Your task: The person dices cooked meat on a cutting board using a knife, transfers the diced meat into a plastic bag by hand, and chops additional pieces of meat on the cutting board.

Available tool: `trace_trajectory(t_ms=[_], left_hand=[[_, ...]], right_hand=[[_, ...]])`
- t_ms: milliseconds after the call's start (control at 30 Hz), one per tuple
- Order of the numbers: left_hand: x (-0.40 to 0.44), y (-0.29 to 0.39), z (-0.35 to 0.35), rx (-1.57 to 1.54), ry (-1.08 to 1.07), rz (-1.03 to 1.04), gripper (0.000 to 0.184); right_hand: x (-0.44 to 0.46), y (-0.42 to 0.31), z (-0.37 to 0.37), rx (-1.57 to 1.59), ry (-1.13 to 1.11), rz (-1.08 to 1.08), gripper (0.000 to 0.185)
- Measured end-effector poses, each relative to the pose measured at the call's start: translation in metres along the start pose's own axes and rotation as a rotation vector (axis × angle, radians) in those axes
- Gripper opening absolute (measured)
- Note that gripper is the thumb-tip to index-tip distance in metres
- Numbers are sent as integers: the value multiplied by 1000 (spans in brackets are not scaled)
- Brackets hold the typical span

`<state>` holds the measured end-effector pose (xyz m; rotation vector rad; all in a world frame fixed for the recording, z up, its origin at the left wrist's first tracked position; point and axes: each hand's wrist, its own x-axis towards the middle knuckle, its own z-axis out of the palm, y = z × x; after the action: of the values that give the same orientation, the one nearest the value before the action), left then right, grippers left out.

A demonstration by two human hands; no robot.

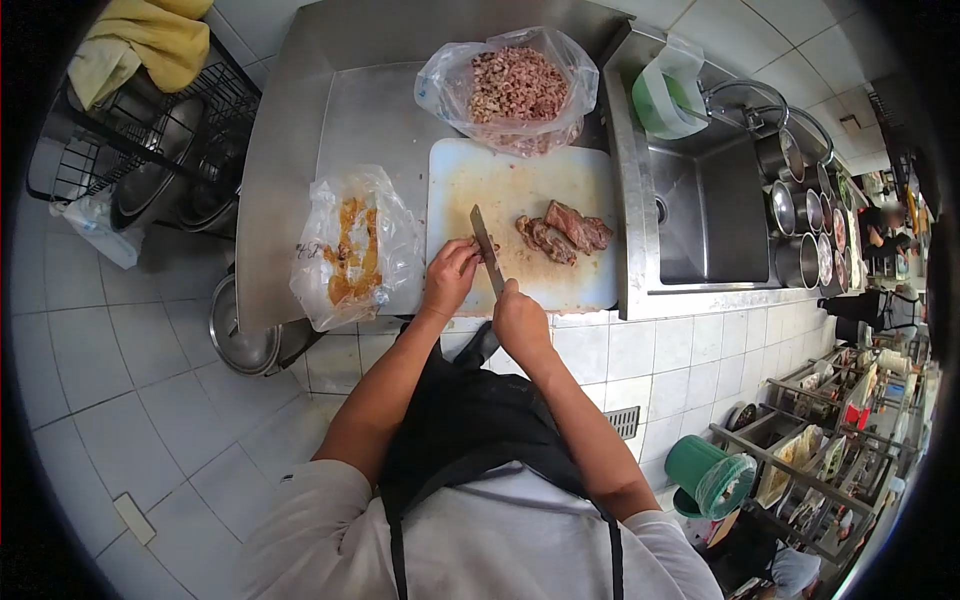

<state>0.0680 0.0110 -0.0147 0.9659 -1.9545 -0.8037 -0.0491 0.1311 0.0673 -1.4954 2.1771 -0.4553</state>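
Note:
My right hand (522, 322) is wrapped round the handle of a kitchen knife (487, 245), whose blade points away from me over the white cutting board (460, 170). Just left of the blade, my left hand (453, 270) has its fingers curled together at a small piece of meat (480, 252), mostly hidden by fingers and blade. To the right on the board lie larger pieces of browned meat (575, 226). A clear plastic bag full of diced meat (520, 85) stands at the board's far edge. Left of the board is an open plastic bag (393, 225) with orange-brown residue.
A steel sink (700, 230) adjoins on the right, with a green container (660, 105) behind it and several metal pots (797, 262) beyond. A wire rack (150, 140) stands left. A green bin (697, 462) is on the floor behind right; people work farther off.

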Motion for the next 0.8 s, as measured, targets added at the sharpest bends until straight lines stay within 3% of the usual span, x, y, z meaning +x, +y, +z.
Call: trace_trajectory(t_ms=[200, 400, 500, 600, 800], left_hand=[[0, 0, -1, 8, -6, 31, 21], [-2, -4, 3, 17, -19, -39, 23], [-3, -2, 5, -92, 11, -64, 22], [-2, -5, 2, 1, 14, 21, 22], [-3, -3, 3, -60, -25, -125, 15]], right_hand=[[44, 3, 35, 98, 91, 25, 19], [70, -1, 16, 147, 144, -25, 23], [51, -9, -14, 136, 178, -4, 23], [28, -7, -31, 103, 184, -4, 22], [-16, -2, -27, 61, 50, 2, 21]])
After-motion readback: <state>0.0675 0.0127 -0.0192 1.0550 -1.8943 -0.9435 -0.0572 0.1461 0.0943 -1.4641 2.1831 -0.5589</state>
